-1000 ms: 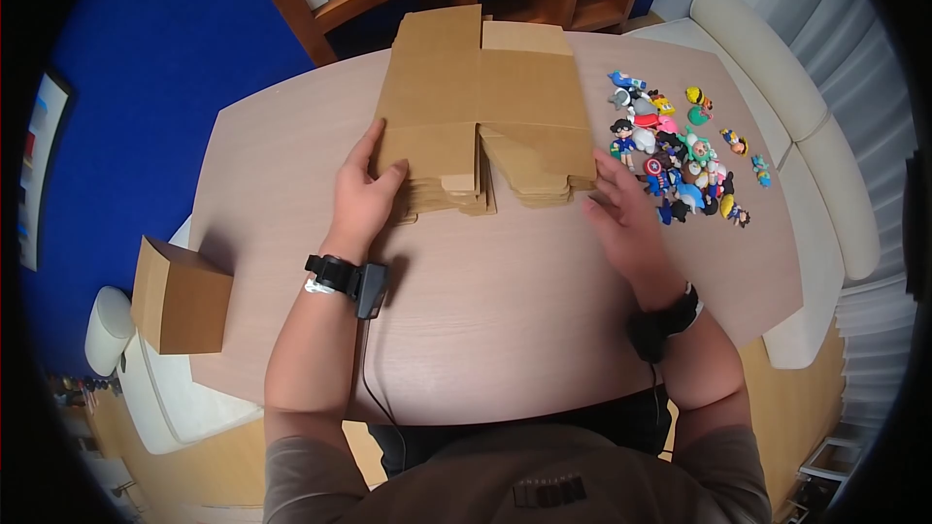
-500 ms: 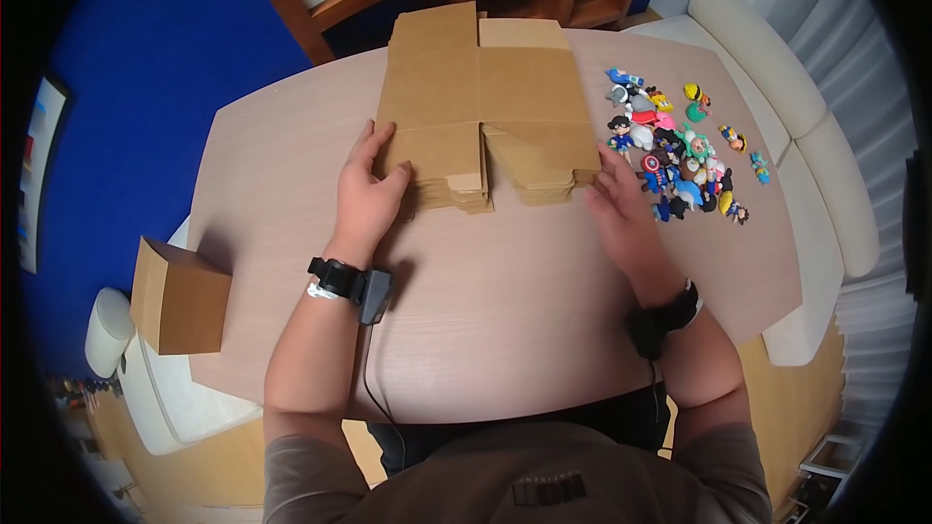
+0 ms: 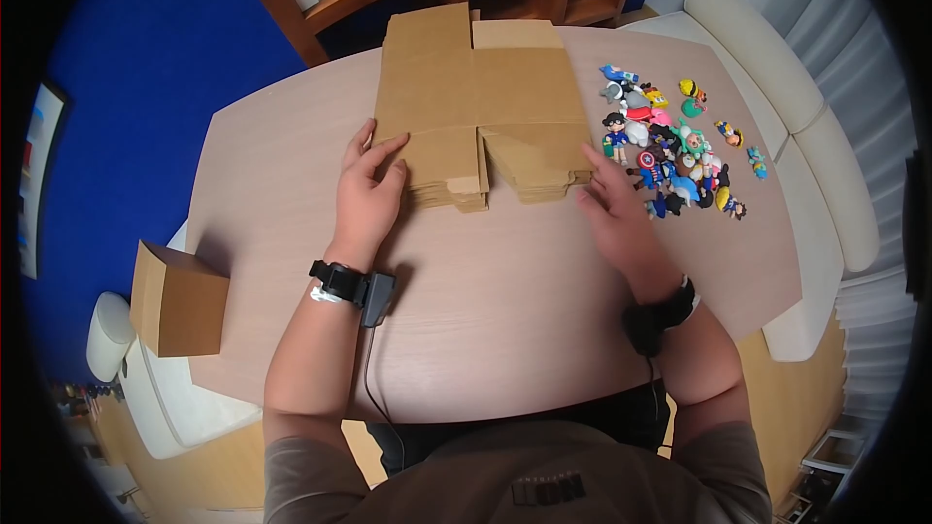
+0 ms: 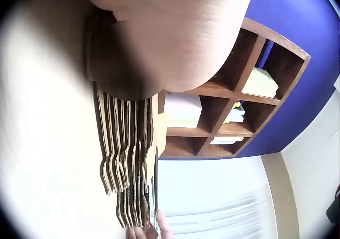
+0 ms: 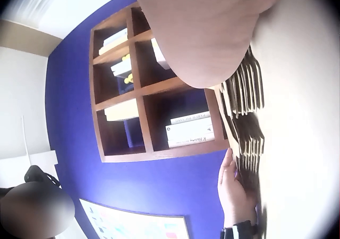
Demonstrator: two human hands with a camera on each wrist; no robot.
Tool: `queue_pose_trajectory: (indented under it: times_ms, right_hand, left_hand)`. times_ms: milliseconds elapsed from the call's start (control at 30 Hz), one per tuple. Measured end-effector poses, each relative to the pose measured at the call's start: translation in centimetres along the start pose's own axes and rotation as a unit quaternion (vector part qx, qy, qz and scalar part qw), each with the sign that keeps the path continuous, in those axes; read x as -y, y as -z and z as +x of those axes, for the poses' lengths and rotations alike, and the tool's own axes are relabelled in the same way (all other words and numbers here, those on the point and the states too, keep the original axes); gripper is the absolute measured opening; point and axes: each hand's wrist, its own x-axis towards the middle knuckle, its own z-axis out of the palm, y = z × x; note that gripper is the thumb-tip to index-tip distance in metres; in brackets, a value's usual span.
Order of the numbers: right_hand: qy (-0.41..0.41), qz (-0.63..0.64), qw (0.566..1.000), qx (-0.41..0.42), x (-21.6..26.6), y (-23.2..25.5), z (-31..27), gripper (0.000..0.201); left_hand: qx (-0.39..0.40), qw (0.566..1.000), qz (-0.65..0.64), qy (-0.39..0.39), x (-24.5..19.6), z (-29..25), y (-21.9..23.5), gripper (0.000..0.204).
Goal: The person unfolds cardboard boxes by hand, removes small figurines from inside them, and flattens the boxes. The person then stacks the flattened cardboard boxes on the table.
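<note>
A stack of flat, cut brown cardboard sheets [image 3: 524,87] lies on the table, its layered edges showing in both wrist views. At the stack's left edge, the left hand [image 3: 367,199] touches it with relaxed, slightly bent fingers, the index finger over the top sheet. On the opposite side, the right hand [image 3: 621,218] has its fingertips against the lower right corner, fingers loosely extended. The right wrist view shows the left hand [image 5: 234,194] alongside the layers. Each palm hides part of the stack in its own wrist view.
Many small colourful toy figures [image 3: 684,150] lie right of the stack on the table [image 3: 466,330]. A brown cardboard box [image 3: 184,301] stands at the table's left edge. A wooden shelf [image 3: 388,0] with books is behind the table; a pale sofa [image 3: 786,97] is at the right.
The view has shifted slightly. The left hand's fingers have moved over the stack's left edge, and the lower sheet edges look more closely aligned than a second ago.
</note>
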Motion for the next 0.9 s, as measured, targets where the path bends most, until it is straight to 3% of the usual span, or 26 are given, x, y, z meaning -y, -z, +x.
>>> queue_pose_trajectory:
  times_ms: [67, 100, 167, 400, 500, 567, 700, 900]
  right_hand:
    - [0.085, -0.164, 0.982, -0.039, 0.9, -0.3, -0.3, 0.057]
    - [0.086, -0.164, 0.982, -0.040, 1.2, -0.4, -0.4, 0.057]
    - [0.169, -0.318, 0.932, -0.037, 1.6, -0.4, -0.7, 0.062]
    - [0.085, -0.283, 0.955, 0.021, 4.9, -1.4, -1.3, 0.069]
    - [0.062, -0.264, 0.962, 0.017, 4.9, -1.6, -1.3, 0.070]
    - [0.074, -0.257, 0.963, 0.011, 4.8, -1.7, -1.3, 0.070]
    - [0.084, -0.253, 0.964, 0.008, 4.5, -1.8, -1.2, 0.070]
    - [0.072, -0.258, 0.963, 0.004, 4.6, -1.7, -1.3, 0.072]
  left_hand:
    - [-0.002, 1.000, -0.019, 0.000, 0.2, 0.0, -0.1, 0.030]
    - [-0.002, 1.000, -0.019, 0.000, 0.2, 0.0, -0.1, 0.030]
    - [0.003, 1.000, -0.020, -0.017, 0.2, 0.0, -0.1, 0.024]
    - [0.034, 0.995, -0.089, 0.012, 0.4, 0.1, 0.1, 0.007]
    - [0.035, 0.997, -0.059, -0.038, 0.8, 0.2, 0.0, 0.009]
    - [0.047, 0.997, -0.006, -0.053, 0.6, 0.2, 0.1, 0.016]
    - [0.053, 0.998, -0.025, -0.023, -0.1, 0.1, 0.1, 0.030]
    - [0.079, 0.991, 0.065, -0.084, -1.5, -0.4, 0.5, 0.057]
